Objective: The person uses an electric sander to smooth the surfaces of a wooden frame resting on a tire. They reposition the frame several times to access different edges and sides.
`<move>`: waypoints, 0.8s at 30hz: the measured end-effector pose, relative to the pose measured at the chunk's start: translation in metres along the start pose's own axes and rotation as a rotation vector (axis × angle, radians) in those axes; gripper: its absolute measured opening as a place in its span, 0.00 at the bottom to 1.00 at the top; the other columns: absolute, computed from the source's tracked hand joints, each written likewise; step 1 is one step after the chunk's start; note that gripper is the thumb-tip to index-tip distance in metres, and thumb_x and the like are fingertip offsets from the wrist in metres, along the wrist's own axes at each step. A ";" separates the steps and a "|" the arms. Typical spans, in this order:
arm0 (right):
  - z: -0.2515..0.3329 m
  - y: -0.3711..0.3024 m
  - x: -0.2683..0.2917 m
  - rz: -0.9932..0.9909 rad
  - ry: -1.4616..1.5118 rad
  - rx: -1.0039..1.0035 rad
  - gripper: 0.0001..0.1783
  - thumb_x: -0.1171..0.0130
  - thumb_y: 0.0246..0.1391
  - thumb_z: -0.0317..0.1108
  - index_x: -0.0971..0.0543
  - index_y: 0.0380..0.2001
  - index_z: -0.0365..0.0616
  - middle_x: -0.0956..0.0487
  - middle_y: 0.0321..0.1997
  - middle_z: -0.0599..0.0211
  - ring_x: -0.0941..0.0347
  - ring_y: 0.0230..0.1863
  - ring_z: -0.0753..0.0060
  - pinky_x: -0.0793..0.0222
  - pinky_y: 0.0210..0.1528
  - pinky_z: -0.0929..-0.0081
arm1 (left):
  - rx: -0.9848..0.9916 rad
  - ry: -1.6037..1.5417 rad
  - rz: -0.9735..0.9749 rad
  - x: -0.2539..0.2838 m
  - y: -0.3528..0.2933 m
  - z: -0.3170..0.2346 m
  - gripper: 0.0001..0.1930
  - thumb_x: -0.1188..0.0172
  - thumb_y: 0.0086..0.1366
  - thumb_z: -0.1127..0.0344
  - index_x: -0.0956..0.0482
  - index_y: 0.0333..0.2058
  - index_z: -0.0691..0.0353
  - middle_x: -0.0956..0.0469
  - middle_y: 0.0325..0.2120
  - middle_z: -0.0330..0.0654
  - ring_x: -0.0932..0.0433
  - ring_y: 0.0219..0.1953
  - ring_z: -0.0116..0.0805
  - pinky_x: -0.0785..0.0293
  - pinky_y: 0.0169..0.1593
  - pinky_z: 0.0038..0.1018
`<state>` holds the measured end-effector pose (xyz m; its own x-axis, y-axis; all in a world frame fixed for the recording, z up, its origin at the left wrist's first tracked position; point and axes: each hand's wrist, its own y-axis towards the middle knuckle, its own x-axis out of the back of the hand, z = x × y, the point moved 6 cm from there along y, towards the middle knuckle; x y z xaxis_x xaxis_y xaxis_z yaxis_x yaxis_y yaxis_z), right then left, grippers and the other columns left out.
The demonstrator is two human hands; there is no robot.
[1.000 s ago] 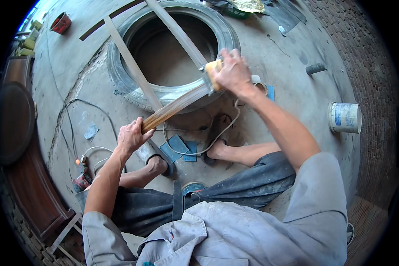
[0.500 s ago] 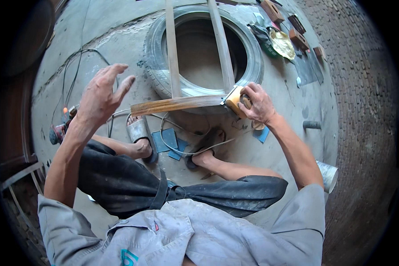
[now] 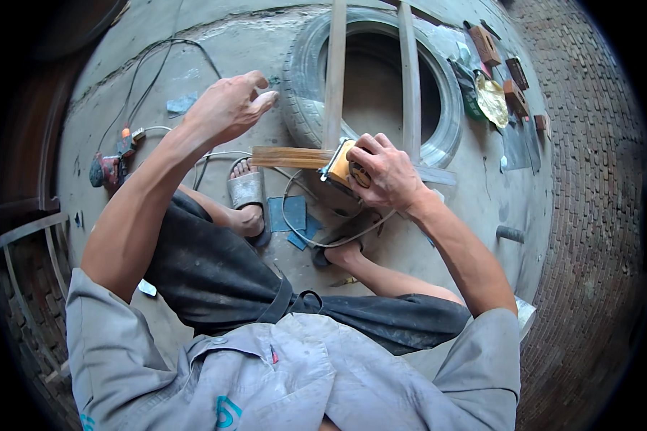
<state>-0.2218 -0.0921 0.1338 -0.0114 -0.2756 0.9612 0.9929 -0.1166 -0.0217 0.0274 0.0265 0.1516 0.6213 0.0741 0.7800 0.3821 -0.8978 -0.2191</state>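
"What's the right hand doing?"

"The right hand (image 3: 387,172) is wrapped round a yellow sander (image 3: 340,172), fingers over its top, and the sander sits on the front rail (image 3: 287,157) of a wooden frame (image 3: 410,86). Its metal-edged end faces left, a little tilted!"

"And the frame, how does it lie?"

"Across a tyre (image 3: 449,118) lying flat on the floor (image 3: 525,201). The front rail's long axis runs left to right along the tyre's near edge. The brown left end pokes out past the tyre's left edge; the right end is paler."

"The slats (image 3: 335,79)?"

"Two of them, nearly side by side, pointing straight away from the person, over the tyre's hole toward its far edge."

"Left hand?"

"The left hand (image 3: 230,108) is up in the air, well apart from the rail, thumb away from loosely bent fingers, just off the tyre's left edge."

"Below?"

"A grey sandal (image 3: 247,190) near the rail's left end, blue sheets (image 3: 286,214) beside it on the floor."
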 end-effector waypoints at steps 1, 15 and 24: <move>0.006 0.006 -0.002 0.005 0.006 0.004 0.20 0.31 0.47 0.37 0.23 0.45 0.51 0.24 0.47 0.64 0.25 0.45 0.52 0.17 0.39 0.56 | 0.007 0.008 0.001 0.001 0.002 0.001 0.26 0.46 0.76 0.47 0.23 0.57 0.65 0.17 0.50 0.58 0.17 0.51 0.53 0.22 0.55 0.40; 0.090 0.102 -0.027 0.064 0.007 0.182 0.29 0.27 0.42 0.38 0.22 0.51 0.49 0.26 0.50 0.62 0.26 0.49 0.52 0.18 0.42 0.56 | 0.080 0.044 -0.125 0.003 0.026 0.021 0.26 0.44 0.73 0.47 0.19 0.52 0.67 0.16 0.45 0.60 0.17 0.50 0.57 0.23 0.55 0.43; 0.085 0.094 -0.026 0.090 0.005 0.169 0.28 0.25 0.41 0.39 0.21 0.47 0.48 0.26 0.48 0.61 0.26 0.48 0.51 0.19 0.42 0.56 | 0.092 0.023 -0.111 0.001 0.021 0.004 0.26 0.44 0.73 0.48 0.21 0.55 0.65 0.17 0.48 0.60 0.18 0.52 0.59 0.23 0.57 0.45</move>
<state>-0.1181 -0.0152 0.1300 0.0784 -0.2828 0.9560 0.9956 0.0707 -0.0607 0.0389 0.0092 0.1458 0.5560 0.1600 0.8156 0.5095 -0.8409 -0.1824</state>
